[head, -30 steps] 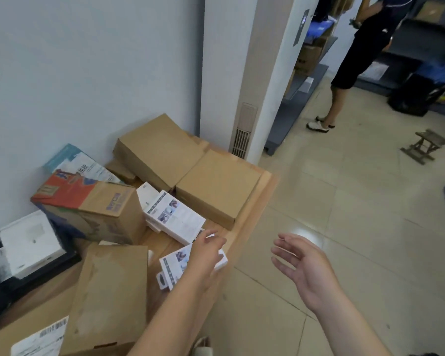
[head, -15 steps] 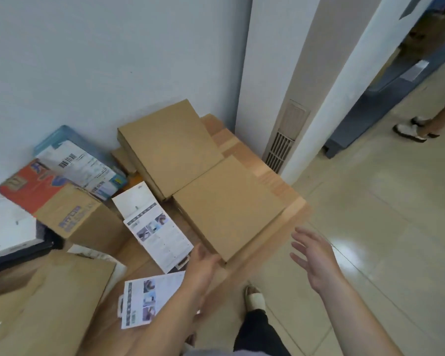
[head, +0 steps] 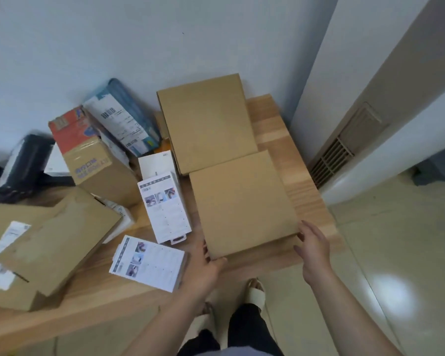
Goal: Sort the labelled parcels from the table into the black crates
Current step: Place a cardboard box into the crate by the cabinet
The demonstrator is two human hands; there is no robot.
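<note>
A flat brown cardboard box (head: 244, 204) lies at the right end of the wooden table (head: 306, 191). My left hand (head: 203, 271) grips its near left corner, thumb on the near edge and fingers along the left side. My right hand (head: 314, 250) holds the near right corner between fingers and thumb. A second flat brown box (head: 206, 122) lies behind it against the wall. Two white printed packs (head: 165, 206) (head: 149, 263) lie just left of my left hand.
An orange-and-brown carton (head: 95, 155), a blue parcel with a label (head: 123, 119) and a large labelled brown box (head: 49, 240) crowd the table's left. A dark container (head: 23, 168) sits far left. A wall vent (head: 344, 145) and tiled floor are on the right.
The view has tilted further down over the table. Both hands have moved forward onto the near corners of the flat brown box; the left hand left the white pack.
</note>
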